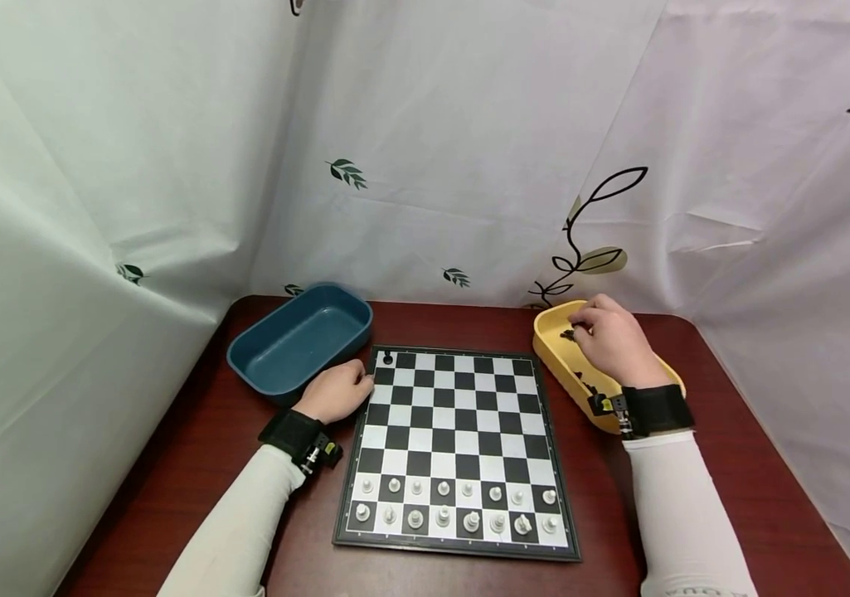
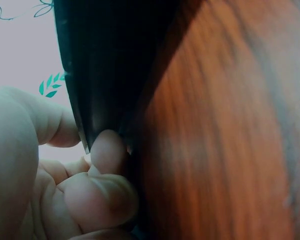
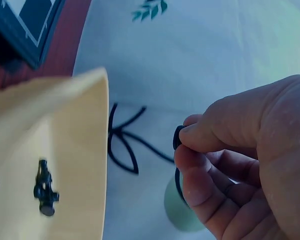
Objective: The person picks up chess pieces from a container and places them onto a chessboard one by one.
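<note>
Nearest the person, sixteen white pieces (image 1: 454,504) already fill two rows of the chessboard (image 1: 458,448). Beyond them, the left hand (image 1: 337,390) rests curled against the board's edge, holding nothing; just past its fingertips one black piece (image 1: 388,358) stands in the far corner. The right hand (image 1: 614,338) pinches another black piece (image 3: 178,137) over the yellow tray (image 1: 547,344), where more remain. Most black pieces seem still unplaced.

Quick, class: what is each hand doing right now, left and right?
Left hand: fingers curled, touching the chessboard edge; whether it grips is unclear.
Right hand: over the yellow tray, pinching a small black piece.
</note>
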`<state>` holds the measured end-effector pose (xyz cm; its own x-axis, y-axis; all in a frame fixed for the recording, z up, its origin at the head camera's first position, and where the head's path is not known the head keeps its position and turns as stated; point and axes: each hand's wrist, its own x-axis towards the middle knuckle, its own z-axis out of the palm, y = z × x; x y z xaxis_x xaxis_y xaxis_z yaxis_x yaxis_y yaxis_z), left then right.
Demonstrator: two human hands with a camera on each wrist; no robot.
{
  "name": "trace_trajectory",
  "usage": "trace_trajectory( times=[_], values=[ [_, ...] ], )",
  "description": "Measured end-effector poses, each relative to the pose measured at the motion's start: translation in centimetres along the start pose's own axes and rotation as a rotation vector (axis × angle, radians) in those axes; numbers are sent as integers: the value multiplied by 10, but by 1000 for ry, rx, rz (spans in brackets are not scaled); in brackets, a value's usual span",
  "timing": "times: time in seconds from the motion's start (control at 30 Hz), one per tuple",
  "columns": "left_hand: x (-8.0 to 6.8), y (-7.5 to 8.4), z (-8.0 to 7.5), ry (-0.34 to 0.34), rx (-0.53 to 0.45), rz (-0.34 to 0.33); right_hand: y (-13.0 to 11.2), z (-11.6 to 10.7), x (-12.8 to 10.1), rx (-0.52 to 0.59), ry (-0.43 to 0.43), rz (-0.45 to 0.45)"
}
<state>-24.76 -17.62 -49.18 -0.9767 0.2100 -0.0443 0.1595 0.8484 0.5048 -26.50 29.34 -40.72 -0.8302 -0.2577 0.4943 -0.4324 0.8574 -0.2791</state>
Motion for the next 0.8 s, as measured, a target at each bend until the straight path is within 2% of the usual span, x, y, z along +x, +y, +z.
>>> trace_trajectory(
  times=[0.13, 0.4, 0.63, 0.8],
  values=[
    [-1, 1, -1, -2, 4, 3, -14, 4, 3, -7, -38, -16],
    [-1, 1, -1, 0, 3, -3, -41, 20, 11, 8, -100, -105],
    [-1, 1, -1, -1, 11, -6, -64, 35, 16, 37, -205, -138],
    [-1, 0, 0, -9, 6, -11, -78, 47, 19, 56, -227, -181]
  ],
)
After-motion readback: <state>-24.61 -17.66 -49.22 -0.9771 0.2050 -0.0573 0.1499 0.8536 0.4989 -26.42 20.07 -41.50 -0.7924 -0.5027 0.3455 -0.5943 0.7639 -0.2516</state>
